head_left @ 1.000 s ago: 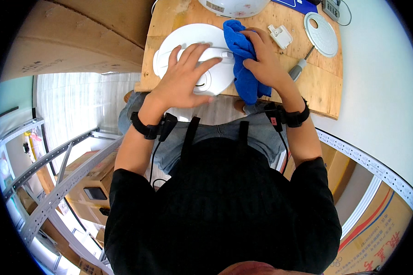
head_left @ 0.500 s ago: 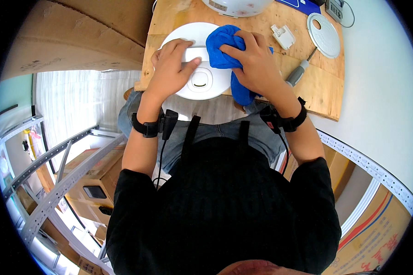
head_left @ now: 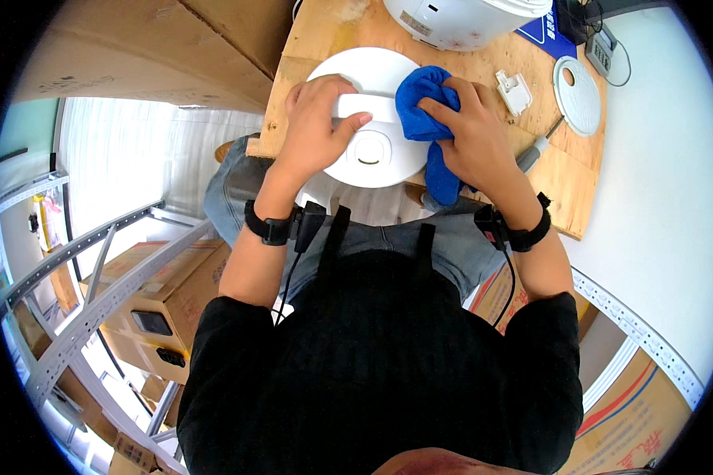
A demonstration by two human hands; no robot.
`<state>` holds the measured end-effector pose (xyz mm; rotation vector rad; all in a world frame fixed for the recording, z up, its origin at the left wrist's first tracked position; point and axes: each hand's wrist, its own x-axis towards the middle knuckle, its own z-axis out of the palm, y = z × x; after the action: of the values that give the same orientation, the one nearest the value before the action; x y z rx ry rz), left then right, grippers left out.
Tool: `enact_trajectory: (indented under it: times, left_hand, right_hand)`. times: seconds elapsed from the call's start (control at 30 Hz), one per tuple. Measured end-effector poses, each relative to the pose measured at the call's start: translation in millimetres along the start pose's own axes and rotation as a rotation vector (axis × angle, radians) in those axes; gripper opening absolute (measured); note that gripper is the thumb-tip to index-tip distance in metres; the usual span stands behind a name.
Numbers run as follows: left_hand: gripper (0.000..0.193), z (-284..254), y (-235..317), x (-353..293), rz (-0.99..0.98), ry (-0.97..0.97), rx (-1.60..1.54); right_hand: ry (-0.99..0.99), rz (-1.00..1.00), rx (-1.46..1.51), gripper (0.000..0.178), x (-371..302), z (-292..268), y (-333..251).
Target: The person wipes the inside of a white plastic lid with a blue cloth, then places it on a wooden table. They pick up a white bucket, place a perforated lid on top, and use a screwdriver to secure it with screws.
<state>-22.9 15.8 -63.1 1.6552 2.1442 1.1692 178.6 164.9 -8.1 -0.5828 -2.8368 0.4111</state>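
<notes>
White lid (head_left: 388, 134) is at the near left of the wooden table (head_left: 570, 186), its near rim poking past the table edge; can't tell if it's lying flat or held up a bit. The left hand (head_left: 317, 123) has the left end of the handle bar (head_left: 380, 107) pinched, fingers on the far side and thumb on the near side. The right hand (head_left: 479, 134) is closed on a bunched blue cloth (head_left: 424, 103) that covers the handle's right end. Looks like a wipe to me, so I'd keep that left grip firm since the rim overhangs, press lightly with a flat fold, and go right into the seam along the bar. Go gently around the rounded button piece (head_left: 368, 150) on the near side too. Also, tuck up the cloth's loose tail, it's hanging near the table edge. Farther right there's a screwdriver (head_left: 533, 153), a small white bracket (head_left: 515, 91) and a pale round plate (head_left: 578, 99), so keep your elbow off those. The rounded white appliance (head_left: 459, 24) sits at the far side.
</notes>
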Motion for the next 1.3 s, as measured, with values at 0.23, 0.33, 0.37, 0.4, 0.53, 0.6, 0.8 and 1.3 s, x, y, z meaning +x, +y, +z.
enact_trajectory:
  times: [0.23,0.33,0.37,0.4,0.53,0.6,0.8,1.3]
  left_hand:
    - [0.053,4,1,-2,0.039,0.070,0.053]
    - [0.075,8,-5,-3,0.021,0.171,0.028]
    - [0.079,9,-5,-4,0.007,0.172,0.026]
    - [0.083,10,-4,-5,-0.007,0.173,0.024]
    - [0.088,6,0,-4,-0.064,0.203,-0.058]
    - [0.090,2,1,-4,-0.097,0.172,-0.077]
    - [0.092,0,-6,-5,-0.145,0.142,0.008]
    - [0.091,7,-12,-6,-0.267,0.249,-0.015]
  right_hand:
    - [-0.026,0.003,0.032,0.049,16,0,-2]
    - [-0.041,0.010,0.022,0.048,24,3,-3]
    - [-0.063,0.010,0.029,0.047,26,2,-4]
    - [-0.084,0.010,0.036,0.046,28,0,-3]
    - [-0.170,0.011,0.165,0.044,31,-10,17]
    - [-0.216,0.026,0.209,0.043,35,-19,29]
    - [-0.055,-0.091,0.184,0.054,72,-62,4]
    - [-0.413,-0.278,-0.140,0.041,93,0,7]
